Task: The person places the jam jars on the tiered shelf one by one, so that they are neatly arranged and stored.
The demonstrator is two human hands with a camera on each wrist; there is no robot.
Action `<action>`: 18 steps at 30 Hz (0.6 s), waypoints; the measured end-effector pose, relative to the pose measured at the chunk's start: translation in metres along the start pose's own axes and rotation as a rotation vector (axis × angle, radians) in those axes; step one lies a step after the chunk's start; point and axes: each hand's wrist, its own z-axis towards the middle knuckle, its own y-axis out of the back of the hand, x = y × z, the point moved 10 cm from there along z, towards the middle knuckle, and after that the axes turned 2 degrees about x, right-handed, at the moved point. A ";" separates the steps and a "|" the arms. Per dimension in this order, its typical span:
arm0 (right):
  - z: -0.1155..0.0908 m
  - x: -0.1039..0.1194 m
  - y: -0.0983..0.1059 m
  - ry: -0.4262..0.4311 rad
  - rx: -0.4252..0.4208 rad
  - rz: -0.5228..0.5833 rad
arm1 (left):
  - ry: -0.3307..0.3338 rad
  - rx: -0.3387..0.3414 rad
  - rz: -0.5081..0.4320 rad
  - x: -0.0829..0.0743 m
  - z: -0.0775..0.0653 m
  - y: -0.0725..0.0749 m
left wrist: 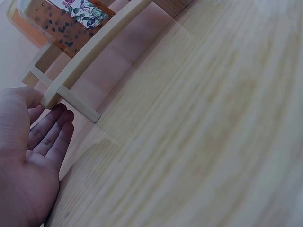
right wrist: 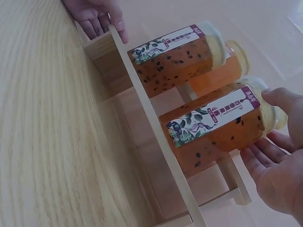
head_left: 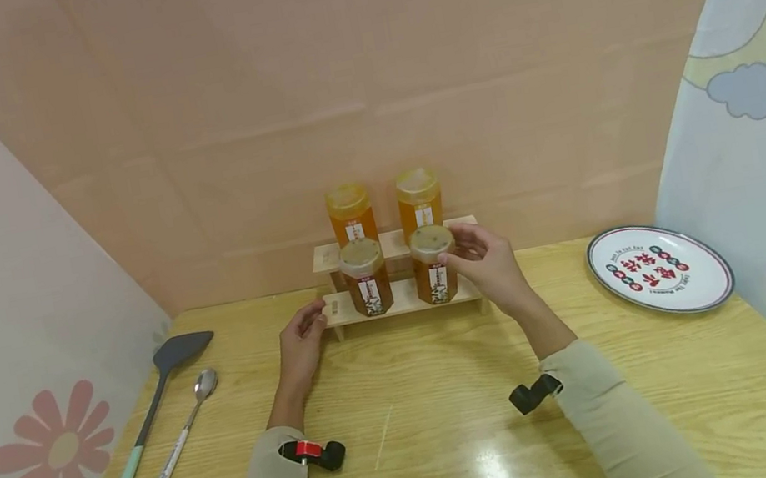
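Observation:
A two-step wooden rack holds two amber jars on its upper step and two darker, seed-flecked jars on the lower one. My right hand holds the lower right jar near its lid, thumb in front and fingers around the far side; the right wrist view shows that jar upright on the step. My left hand pinches the left end of the lower step, with the thumb above and fingers below in the left wrist view. Beside it stands the lower left jar.
Behind are the upper left jar and upper right jar, near the back wall. A spatula and a spoon lie at the table's left. A white printed plate lies at the right, by the side wall.

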 end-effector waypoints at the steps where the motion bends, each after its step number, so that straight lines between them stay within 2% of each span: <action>1: 0.000 -0.001 0.000 -0.002 0.002 0.000 | 0.000 -0.001 0.001 0.000 0.000 0.000; 12: -0.001 0.000 0.001 -0.005 0.000 0.013 | -0.018 -0.006 -0.007 0.000 -0.001 -0.002; 16: -0.001 0.000 0.001 0.000 0.010 0.003 | 0.002 0.012 0.018 0.001 -0.001 -0.002; 18: -0.004 0.001 0.000 0.005 0.030 -0.012 | 0.035 0.028 0.046 0.003 -0.002 0.000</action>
